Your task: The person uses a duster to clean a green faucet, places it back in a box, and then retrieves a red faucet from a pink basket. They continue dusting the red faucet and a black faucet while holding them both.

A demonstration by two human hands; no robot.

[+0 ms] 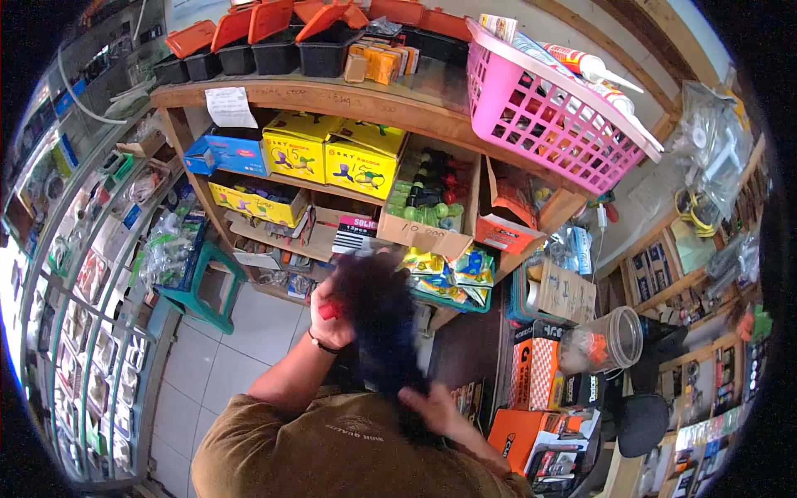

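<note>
A dark, fluffy duster (382, 332), smeared by motion, hangs in front of my chest and slants down to the right. My left hand (334, 319) is closed at its upper left side, around a small red part (330, 310) that looks like its handle. A dark band circles the left wrist. Lower down, my right hand (432, 408) lies against the duster's lower end with its fingers stretched out, though blurred. Behind the duster, a cardboard box of green, black and red items (427, 199) and colourful packets (461, 278) are partly covered.
A wooden shelf (332, 98) carries yellow boxes (363, 158), black bins with orange lids (274, 58) and a pink basket (556, 108) of tubes. Left are a green stool (199, 290) and a glass display case (91, 332). Right stand orange boxes (531, 373) and a clear jar (610, 340).
</note>
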